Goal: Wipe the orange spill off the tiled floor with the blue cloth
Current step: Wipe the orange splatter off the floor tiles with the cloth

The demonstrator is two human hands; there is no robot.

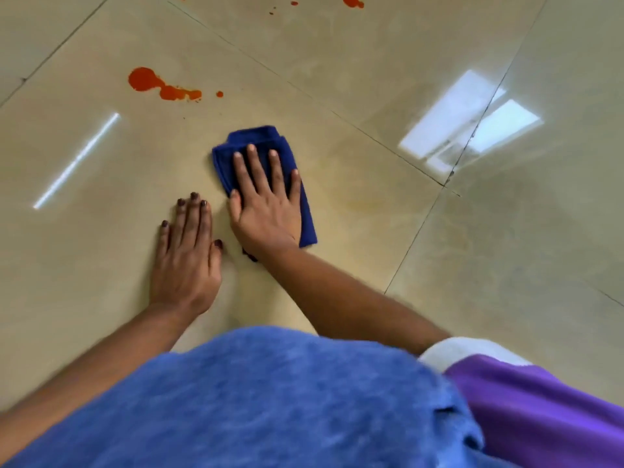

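The job looked only partly done from where I stood. The right hand (pixel 266 201) lay flat on the folded blue cloth (pixel 270 184), fingers straight and spread, pressing it to the tiled floor (pixel 388 79) rather than gripping it. The left hand (pixel 187 251) rested just beside it, palm down on the bare tile with its fingers straight, holding nothing and seemingly propping the person up.

To the right of the cloth the tile carried a faint yellowish smear (pixel 358 201), which I took for a patch already gone over, though not quite clean. The main orange spill (pixel 158 82) sat untouched further out and to the left, well apart from the cloth: one round blot joined to a longer splash, with a small drop (pixel 219 93) beside it. More orange spots (pixel 353 1) showed at the far edge of view, with a few specks near them. So most of the wiping, I judged, remained.

The floor was large glossy beige tiles with thin dark grout lines (pixel 388 143). It shone enough to mirror a window (pixel 472 119) on the right and a strip light (pixel 77 160) on the left. The person wore a fuzzy blue top (pixel 270 400) with purple fabric (pixel 540 407) alongside.
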